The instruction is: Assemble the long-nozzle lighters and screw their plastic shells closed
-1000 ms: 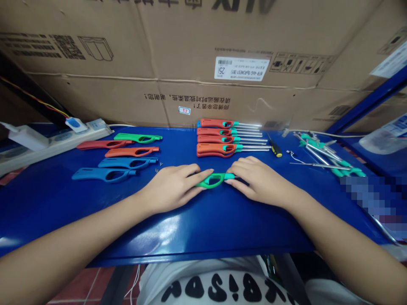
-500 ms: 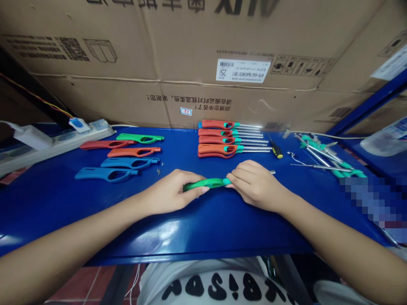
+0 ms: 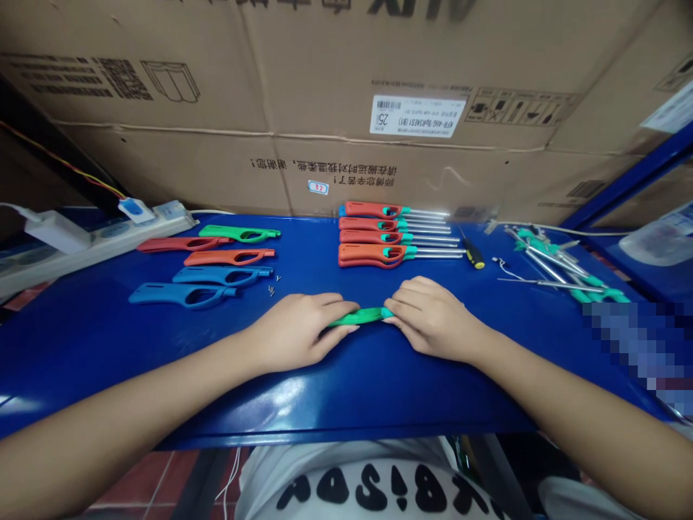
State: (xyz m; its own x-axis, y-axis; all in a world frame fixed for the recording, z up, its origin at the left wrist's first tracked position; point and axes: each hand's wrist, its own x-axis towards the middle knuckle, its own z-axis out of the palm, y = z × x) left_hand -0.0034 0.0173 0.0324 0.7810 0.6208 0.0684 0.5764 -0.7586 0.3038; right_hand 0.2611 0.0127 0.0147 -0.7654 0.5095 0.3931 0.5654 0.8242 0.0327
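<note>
A green lighter is held level between my two hands over the blue table. My left hand wraps round its handle end, thumb in front and fingers behind. My right hand is closed round the other end, where a bit of teal collar shows; its metal tube is hidden by the fingers. Beyond my hands lies a row of several red-orange lighters with teal triggers and metal tubes pointing right. On the left are loose handle shells, among them a blue handle, an orange handle and a green handle.
A black-and-yellow screwdriver lies right of the row. Metal tubes with teal parts are heaped further right. Tiny screws lie near the blue handles. A power strip runs along the left; a large cardboard box stands behind.
The green lighter has turned about its length, showing its narrow edge with the trigger opening less visible. My left hand has shifted slightly right along it; my right hand keeps its hold.
</note>
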